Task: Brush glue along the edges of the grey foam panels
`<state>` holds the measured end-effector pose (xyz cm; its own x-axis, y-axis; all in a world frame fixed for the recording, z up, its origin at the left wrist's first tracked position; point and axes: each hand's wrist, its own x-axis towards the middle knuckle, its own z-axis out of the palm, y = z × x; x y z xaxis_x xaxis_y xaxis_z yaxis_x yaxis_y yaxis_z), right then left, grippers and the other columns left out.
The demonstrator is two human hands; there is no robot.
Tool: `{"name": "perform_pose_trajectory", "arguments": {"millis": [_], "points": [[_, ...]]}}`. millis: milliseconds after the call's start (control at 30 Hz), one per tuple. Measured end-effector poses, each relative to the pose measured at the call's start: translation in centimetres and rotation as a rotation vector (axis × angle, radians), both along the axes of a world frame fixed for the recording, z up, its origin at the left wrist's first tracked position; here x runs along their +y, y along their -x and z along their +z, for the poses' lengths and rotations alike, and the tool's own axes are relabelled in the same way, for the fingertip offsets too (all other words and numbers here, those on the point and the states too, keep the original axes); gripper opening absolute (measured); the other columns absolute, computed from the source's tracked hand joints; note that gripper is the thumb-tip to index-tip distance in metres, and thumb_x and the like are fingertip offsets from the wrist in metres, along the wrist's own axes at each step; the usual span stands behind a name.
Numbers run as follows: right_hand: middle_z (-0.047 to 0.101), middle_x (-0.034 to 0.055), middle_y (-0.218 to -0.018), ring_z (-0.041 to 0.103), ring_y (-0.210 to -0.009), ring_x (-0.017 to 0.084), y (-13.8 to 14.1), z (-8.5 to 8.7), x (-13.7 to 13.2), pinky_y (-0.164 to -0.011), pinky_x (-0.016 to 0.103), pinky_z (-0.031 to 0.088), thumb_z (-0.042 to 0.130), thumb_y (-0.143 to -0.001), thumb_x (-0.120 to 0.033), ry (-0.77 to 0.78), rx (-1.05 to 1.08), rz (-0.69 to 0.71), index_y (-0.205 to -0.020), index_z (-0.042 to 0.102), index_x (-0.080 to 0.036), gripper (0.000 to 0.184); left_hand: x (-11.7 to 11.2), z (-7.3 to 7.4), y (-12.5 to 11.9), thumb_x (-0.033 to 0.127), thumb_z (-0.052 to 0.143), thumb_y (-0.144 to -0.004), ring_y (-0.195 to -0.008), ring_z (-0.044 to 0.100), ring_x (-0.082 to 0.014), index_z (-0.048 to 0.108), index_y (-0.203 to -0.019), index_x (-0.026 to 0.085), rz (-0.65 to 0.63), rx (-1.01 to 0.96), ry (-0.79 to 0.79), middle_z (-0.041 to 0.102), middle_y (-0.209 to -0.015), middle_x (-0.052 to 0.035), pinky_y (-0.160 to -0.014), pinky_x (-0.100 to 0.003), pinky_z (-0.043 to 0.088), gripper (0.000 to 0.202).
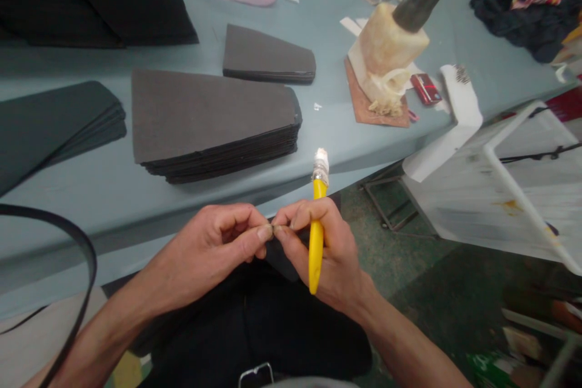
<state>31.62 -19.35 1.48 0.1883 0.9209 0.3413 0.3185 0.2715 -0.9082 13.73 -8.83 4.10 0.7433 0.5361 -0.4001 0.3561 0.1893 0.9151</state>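
Observation:
My right hand is closed round a yellow-handled brush, whose whitish, glue-caked tip points up toward the table edge. Its thumb and forefinger also pinch a small dark piece that hangs below the fingers. My left hand is closed in a pinch, its fingertips meeting those of the right hand on the same dark piece. Both hands are held over my lap, just in front of the grey-blue table.
On the table lie a thick stack of dark tapered sheets, a thinner stack behind it, and another at left. A glue-crusted pot with a dark handle stands at right. A black strap curves at left; a white rack stands right.

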Motion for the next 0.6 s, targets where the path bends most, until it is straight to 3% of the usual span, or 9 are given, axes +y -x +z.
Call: {"name": "perform_pose_trajectory", "arguments": {"millis": [133,300,433,600], "points": [[0.076,-0.0038,-0.092,0.077,-0.082,0.012,0.00,0.23,0.03,-0.077,0.025,0.064,0.070,-0.100,-0.010,0.030,0.011,0.002,-0.102,0.052,-0.029,0.026,0.09,-0.23,0.14,0.053,0.065,-0.101,-0.070,0.058,-0.0154,0.075,-0.085,0.018,-0.043,0.012,-0.042,0.069,-0.076,-0.0028,-0.063,-0.025,0.047,0.040],[0.076,-0.0038,-0.092,0.073,-0.075,0.009,0.00,0.38,0.14,-0.071,0.021,0.061,0.073,-0.099,-0.014,0.109,0.077,-0.011,-0.098,0.053,-0.027,0.024,-0.02,-0.44,-0.07,0.043,0.064,-0.096,-0.065,0.049,-0.0128,0.068,-0.079,0.019,-0.012,-0.010,-0.054,0.060,-0.070,0.0014,-0.058,-0.023,0.040,0.030],[0.073,-0.0044,-0.089,0.070,-0.072,0.008,0.11,0.26,0.37,-0.068,0.019,0.060,0.075,-0.099,-0.017,0.142,0.211,-0.009,-0.097,0.052,-0.027,0.026,-0.06,-0.33,-0.32,0.037,0.063,-0.091,-0.063,0.045,-0.0116,0.067,-0.075,0.019,0.024,-0.039,-0.087,0.055,-0.067,0.0037,-0.057,-0.023,0.038,0.024],[0.071,-0.0052,-0.087,0.066,-0.068,0.008,0.35,0.40,0.62,-0.064,0.019,0.059,0.076,-0.097,-0.020,0.212,0.358,-0.031,-0.096,0.051,-0.027,0.026,-0.09,-0.38,-0.54,0.040,0.061,-0.096,-0.063,0.048,-0.0125,0.067,-0.076,0.020,0.059,-0.038,-0.195,0.056,-0.066,0.0034,-0.057,-0.023,0.039,0.029]]}}
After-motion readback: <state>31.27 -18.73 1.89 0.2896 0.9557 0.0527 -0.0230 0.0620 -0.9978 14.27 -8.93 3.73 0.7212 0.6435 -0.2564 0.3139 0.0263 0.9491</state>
